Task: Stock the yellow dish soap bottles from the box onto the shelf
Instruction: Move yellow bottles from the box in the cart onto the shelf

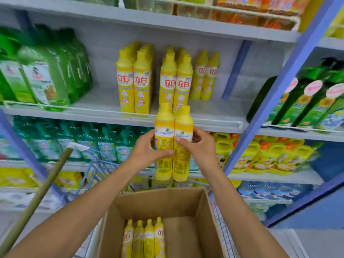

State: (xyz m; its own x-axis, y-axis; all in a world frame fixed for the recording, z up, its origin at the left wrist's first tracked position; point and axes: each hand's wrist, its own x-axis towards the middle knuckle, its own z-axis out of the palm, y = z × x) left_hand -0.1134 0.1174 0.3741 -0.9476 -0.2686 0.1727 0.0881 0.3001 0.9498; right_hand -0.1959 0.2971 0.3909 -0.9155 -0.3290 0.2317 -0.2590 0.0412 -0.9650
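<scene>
Two yellow dish soap bottles are held upright side by side, back labels toward me, just below the shelf edge. My left hand (147, 151) grips the left bottle (163, 164). My right hand (197, 146) grips the right bottle (181, 164). On the grey shelf (214, 112) above them stand several matching yellow bottles (141, 84) in rows. The open cardboard box (202, 211) sits below my arms, with several yellow bottles (143, 239) standing along its left side; its right side shows bare cardboard.
Green bottles (46, 75) fill the shelf's left end. A blue upright post (290, 71) bounds the shelf on the right, with dark green bottles (307, 105) beyond. A wooden pole (39, 198) leans at the left. A blue wire basket (98, 168) sits behind the box.
</scene>
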